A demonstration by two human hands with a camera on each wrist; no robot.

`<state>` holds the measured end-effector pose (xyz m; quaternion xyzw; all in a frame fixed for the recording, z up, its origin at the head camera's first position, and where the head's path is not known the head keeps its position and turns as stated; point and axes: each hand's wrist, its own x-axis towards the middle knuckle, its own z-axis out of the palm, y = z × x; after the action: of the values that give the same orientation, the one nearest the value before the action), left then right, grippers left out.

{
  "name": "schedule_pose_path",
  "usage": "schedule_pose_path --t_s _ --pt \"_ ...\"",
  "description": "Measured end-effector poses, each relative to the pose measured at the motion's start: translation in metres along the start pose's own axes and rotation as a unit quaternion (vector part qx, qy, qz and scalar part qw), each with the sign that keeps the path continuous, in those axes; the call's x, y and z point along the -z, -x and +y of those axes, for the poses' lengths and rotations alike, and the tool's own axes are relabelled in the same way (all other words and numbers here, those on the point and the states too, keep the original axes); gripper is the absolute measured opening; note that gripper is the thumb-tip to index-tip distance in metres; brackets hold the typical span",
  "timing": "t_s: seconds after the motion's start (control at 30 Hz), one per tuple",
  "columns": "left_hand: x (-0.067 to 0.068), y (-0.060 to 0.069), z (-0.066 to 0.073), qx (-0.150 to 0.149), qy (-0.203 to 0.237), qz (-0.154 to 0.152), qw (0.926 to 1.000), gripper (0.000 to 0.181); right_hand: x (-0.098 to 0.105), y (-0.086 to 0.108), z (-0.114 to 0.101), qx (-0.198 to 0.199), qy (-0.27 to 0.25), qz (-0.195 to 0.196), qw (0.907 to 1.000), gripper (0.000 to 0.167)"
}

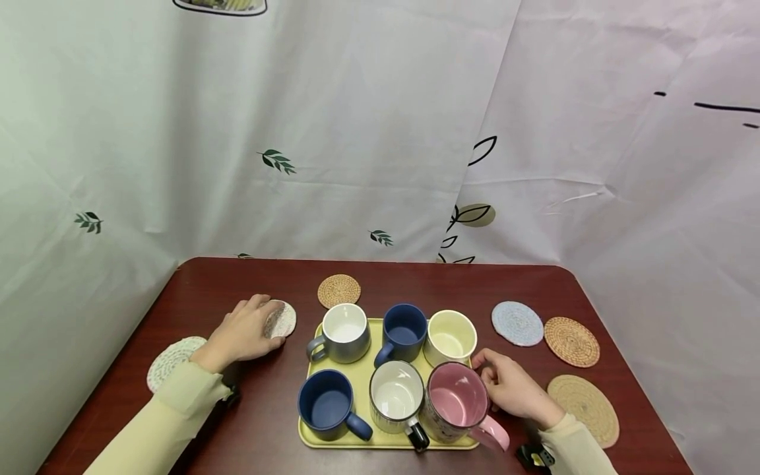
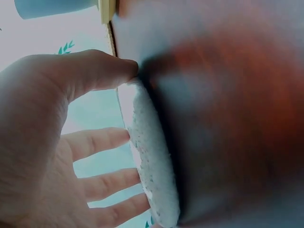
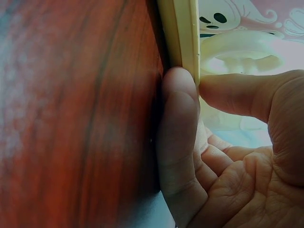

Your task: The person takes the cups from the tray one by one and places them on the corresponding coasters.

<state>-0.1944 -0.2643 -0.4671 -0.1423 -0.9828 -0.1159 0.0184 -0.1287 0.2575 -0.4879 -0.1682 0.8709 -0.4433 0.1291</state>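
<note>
In the head view, we had the left hand (image 1: 243, 333) spread over the white coaster (image 1: 286, 321) at the left of the table (image 1: 255, 422), near the tray (image 1: 363, 377) but apart from it. The pale green coaster (image 1: 172, 363) lay partly behind the left forearm. The right hand (image 1: 513, 386) was at the tray's right edge, just beside the cream mug (image 1: 450, 338) and the pink mug (image 1: 457, 402). Six mugs stood upright on the tray, and the pink one's handle reached out past the rim. With such a load, we judged it best to keep the tray flat and the right wrist clear of that handle.

In the left wrist view, we saw the coaster edge-on. The thumb met one end of it, while the other fingers, wide apart and nearly straight, touched its face; we had no closed grip on it there. So thin a disc, we thought, wanted the thumb tucked under its edge and light, even pressure from the fingertips.

In the right wrist view, our thumb and forefinger pinched the tray's rim in a narrow grip, the forefinger low beside the tabletop. We reckoned a steady hold without lifting would serve well, since tipping one side could slide the mugs together.
</note>
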Motion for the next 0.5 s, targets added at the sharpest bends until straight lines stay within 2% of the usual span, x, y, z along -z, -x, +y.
schedule_pose_path --t_s 0.27,0.5 --pt "-0.001 -0.029 -0.004 0.002 0.000 -0.013 0.9999 0.065 0.000 0.000 0.000 -0.004 -0.010 -0.003 0.9999 0.024" --pt "-0.001 -0.047 -0.006 0.005 -0.001 -0.023 0.9997 0.068 0.001 -0.001 0.001 0.001 -0.008 -0.003 1.0000 0.023"
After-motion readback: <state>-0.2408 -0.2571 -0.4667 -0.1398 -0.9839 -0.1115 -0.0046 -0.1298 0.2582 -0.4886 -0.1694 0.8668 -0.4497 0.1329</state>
